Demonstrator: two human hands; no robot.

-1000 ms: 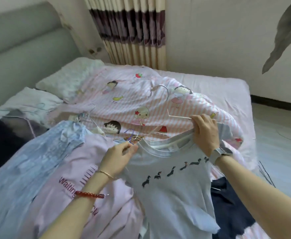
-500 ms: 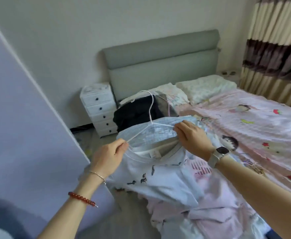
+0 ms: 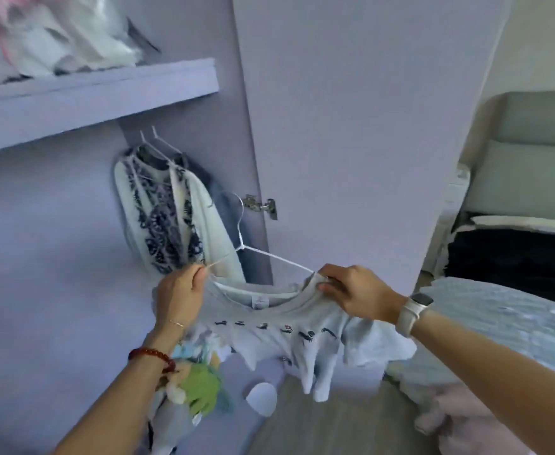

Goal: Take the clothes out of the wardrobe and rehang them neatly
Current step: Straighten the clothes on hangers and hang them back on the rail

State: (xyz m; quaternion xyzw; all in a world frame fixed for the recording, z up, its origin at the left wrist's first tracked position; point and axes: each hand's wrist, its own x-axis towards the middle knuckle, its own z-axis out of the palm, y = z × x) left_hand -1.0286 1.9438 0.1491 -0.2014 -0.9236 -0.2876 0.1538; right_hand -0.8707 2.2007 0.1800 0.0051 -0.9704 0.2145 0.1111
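Observation:
A pale grey T-shirt (image 3: 282, 336) with a row of small dark dog prints hangs on a white wire hanger (image 3: 241, 236), held up in front of the open lilac wardrobe (image 3: 56, 224). My left hand (image 3: 180, 295) pinches the hanger's left end together with the shirt's shoulder. My right hand (image 3: 351, 295) grips the right shoulder of the shirt and the hanger's right end. The hook points up toward the wardrobe. Inside hangs a white garment with a blue pattern (image 3: 167, 218) on white hangers.
The wardrobe door (image 3: 351, 126) stands open just behind the shirt, with a metal hinge (image 3: 261, 205). A shelf (image 3: 88, 93) above holds folded clothes. Soft toys (image 3: 197, 385) lie at the wardrobe's bottom. The bed with a blue garment (image 3: 506, 320) and pink clothes is at right.
I have turned from the bed to the wardrobe, carrying the grey shirt on its hanger. Both hands keep their hold on the shoulders. The shirt now hangs free in front of the wardrobe.

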